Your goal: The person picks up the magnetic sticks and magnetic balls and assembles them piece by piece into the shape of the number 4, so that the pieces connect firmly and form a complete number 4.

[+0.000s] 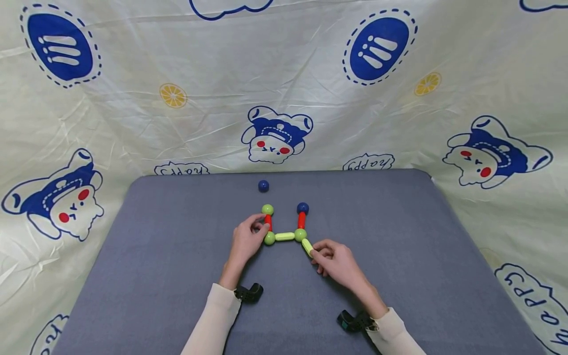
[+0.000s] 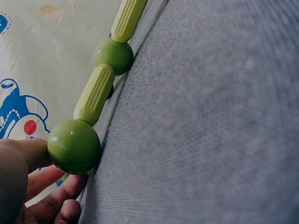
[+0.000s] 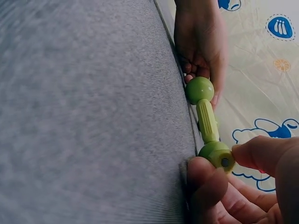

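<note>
Magnetic rods and balls lie joined in an open U on the grey table. My left hand pinches the red rod on the left side, between the far green ball and the corner green ball. From that corner a yellow-green rod runs to a second corner green ball. Another red rod leads from there to a blue ball. My right hand pinches the outer end of a slanting yellow-green rod, whose other end meets the second corner ball.
A loose blue ball sits near the back edge of the grey table. Behind the table and along its sides hangs a printed pale sheet. Black straps with small devices are on both wrists.
</note>
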`<state>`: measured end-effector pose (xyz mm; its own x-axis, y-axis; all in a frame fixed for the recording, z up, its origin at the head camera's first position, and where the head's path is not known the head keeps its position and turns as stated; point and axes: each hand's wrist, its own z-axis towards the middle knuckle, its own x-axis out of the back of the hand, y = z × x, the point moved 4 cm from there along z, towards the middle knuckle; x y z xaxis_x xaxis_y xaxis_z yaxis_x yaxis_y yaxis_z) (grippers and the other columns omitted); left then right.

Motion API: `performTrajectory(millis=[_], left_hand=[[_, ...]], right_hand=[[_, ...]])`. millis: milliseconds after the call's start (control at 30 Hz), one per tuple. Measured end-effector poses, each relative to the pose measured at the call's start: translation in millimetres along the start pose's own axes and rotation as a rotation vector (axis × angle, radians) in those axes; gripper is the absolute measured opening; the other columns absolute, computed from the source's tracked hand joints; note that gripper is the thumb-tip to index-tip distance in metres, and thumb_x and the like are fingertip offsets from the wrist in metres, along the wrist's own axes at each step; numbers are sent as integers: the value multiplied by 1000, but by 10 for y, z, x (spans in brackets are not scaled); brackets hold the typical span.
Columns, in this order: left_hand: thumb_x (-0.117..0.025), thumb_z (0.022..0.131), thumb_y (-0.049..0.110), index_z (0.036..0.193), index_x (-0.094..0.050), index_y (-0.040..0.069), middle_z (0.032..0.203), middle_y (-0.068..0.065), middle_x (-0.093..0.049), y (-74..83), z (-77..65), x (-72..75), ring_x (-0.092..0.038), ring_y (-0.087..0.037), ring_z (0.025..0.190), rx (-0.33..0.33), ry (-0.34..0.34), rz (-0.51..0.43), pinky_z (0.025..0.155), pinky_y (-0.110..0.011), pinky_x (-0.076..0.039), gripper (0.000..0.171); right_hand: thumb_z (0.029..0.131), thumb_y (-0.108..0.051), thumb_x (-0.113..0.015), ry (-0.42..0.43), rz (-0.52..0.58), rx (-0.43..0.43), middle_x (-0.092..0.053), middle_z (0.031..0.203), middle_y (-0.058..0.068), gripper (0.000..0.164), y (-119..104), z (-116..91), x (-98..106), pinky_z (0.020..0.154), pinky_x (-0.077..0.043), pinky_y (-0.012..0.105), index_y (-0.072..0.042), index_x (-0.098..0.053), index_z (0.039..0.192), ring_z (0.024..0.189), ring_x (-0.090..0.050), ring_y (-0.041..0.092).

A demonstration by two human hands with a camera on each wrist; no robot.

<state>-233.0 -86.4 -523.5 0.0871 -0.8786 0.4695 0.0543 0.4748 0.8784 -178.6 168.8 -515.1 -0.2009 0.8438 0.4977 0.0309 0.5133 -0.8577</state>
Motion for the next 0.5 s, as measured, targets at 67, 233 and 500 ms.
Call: performTrajectory(millis=[67,233,500], left_hand=[[-72,95,21,124,-73,10,85,-4,-72,0,2,-3,-45,-11,58,-15,13,-2,55,-25,-35,31],[-71,95,19,122,-73,8,83,-4,-71,-5,3,-8,-45,-11,57,-46,33,1,54,-25,-35,30],[-72,96,22,125,-72,13,86,-5,-72,-8,7,1,-46,-11,59,2,-5,-2,55,-24,-35,31]], right_hand=[[98,-21,-71,-9,-23,6,-73,78,0,23,-21,7,-5,52,-52,30,-6,-69,116,58,-64,17],[99,-23,-70,-49,-99,47,-71,81,0,26,-62,50,6,53,-49,28,-4,-69,117,58,-62,14],[103,-9,-60,-94,-165,148,-72,91,4,20,-66,259,108,61,-50,27,-4,-72,118,68,-61,13]])
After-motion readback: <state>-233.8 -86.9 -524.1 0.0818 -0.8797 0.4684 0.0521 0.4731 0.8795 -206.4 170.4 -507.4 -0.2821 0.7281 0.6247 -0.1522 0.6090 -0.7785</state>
